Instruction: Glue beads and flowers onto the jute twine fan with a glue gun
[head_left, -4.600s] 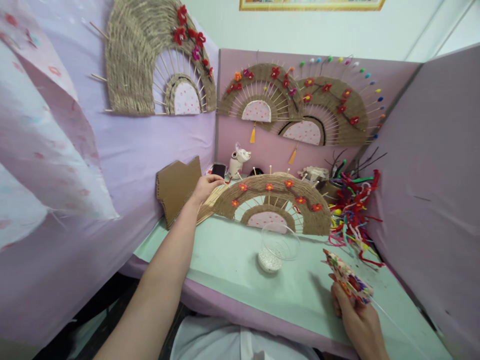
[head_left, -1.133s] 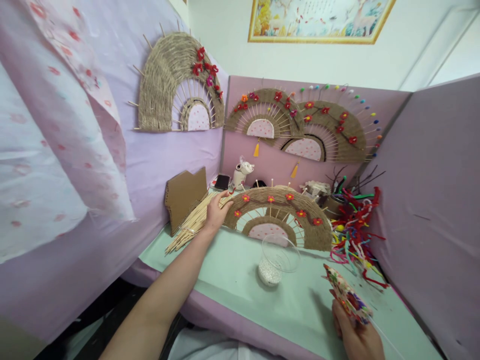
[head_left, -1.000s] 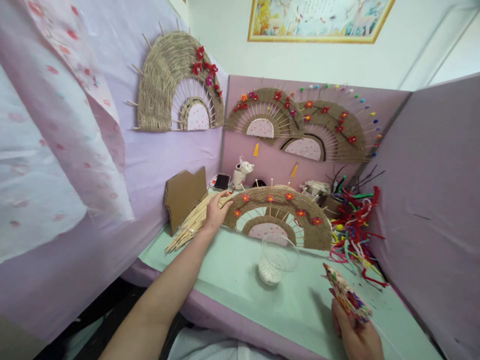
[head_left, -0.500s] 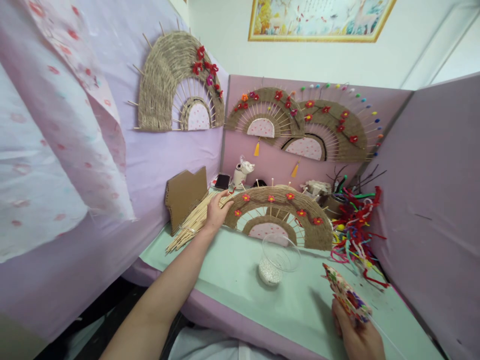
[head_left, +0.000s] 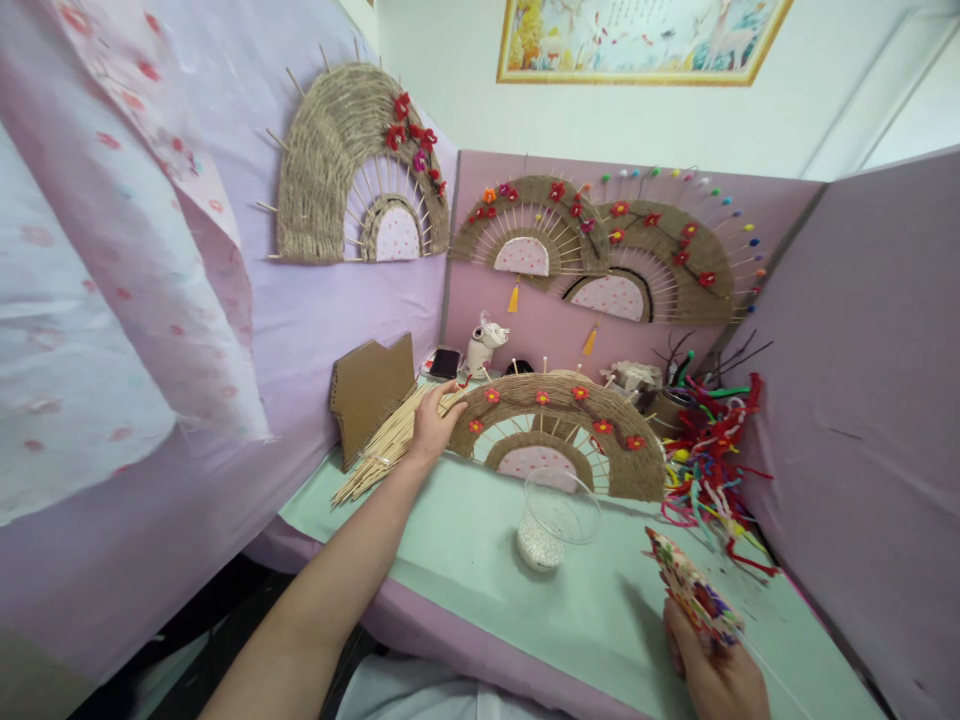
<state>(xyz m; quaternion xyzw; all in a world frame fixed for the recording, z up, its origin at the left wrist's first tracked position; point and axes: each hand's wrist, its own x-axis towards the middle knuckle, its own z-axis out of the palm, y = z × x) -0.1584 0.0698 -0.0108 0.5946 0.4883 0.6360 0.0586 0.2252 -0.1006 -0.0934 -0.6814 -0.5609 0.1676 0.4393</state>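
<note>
On the pale green tabletop [head_left: 465, 540], centre rear: one twine half-ring fan [head_left: 637, 465], arch side away from the person, bearing red flowers with yellow centres and a dotted pink half-disc at its base. At its left edge: left hand [head_left: 433, 425], fingers lightly bent, thumb a little apart from them; one small red piece [head_left: 464, 381] at the fingertips, whether gripped or merely beside them cannot be told. Front right: right hand [head_left: 712, 665], fingers wrapped round one flower-patterned glue gun [head_left: 694, 585], nozzle towards the fan and well apart from it. Before the fan: one clear container, white beads [head_left: 539, 548] in its bottom. Left of the fan: bundle of thin sticks [head_left: 379, 452], beside one piece of brown cardboard [head_left: 367, 390]. Right of it: tangle of coloured pipe cleaners [head_left: 720, 455], chiefly red. Behind: one white animal-shaped figure [head_left: 484, 347].
</note>
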